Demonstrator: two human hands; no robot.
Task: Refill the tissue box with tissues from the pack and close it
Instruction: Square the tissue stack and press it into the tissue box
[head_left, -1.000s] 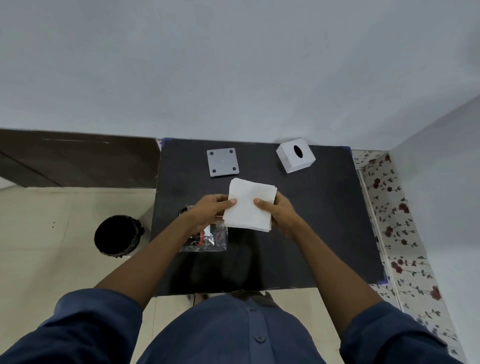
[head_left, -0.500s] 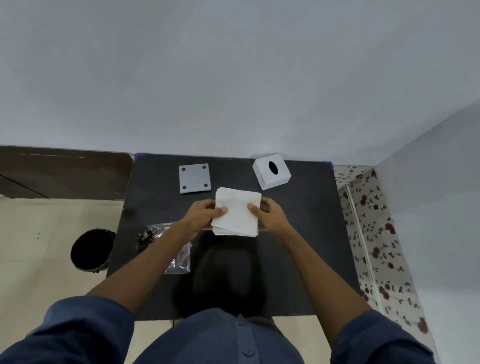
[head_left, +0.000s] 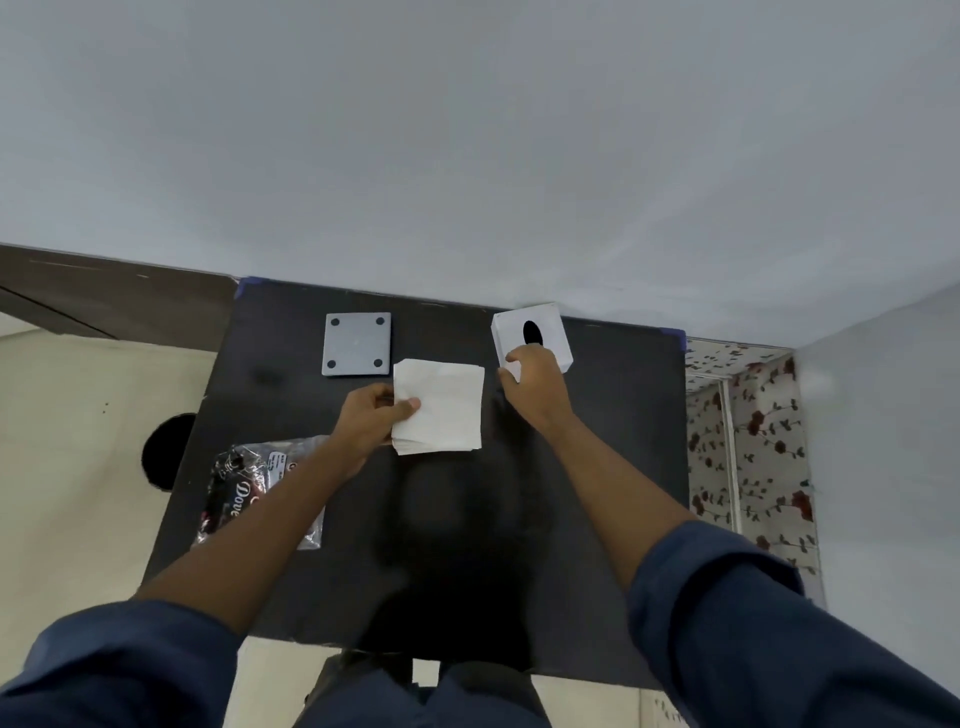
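Note:
A stack of white tissues (head_left: 439, 408) is held just above the black table (head_left: 613, 457), near its middle. My left hand (head_left: 371, 415) grips the stack's left edge with the thumb on top. The white tissue box (head_left: 532, 335), with a black oval opening on top, stands at the back right of the table. My right hand (head_left: 535, 382) is at the box's near left corner, fingers curled against it. The crumpled clear tissue pack (head_left: 249, 483) with dark print lies at the left, partly under my left forearm.
A grey square plate (head_left: 357, 343) with a dark dot in each corner lies at the back left of the table. A black round bin (head_left: 166, 452) stands on the floor to the left. A wall runs along the table's far edge, and floral fabric (head_left: 748, 452) lies to the right.
My right hand let go of the tissue stack and moved back and right to the tissue box. My left hand alone holds the stack now.

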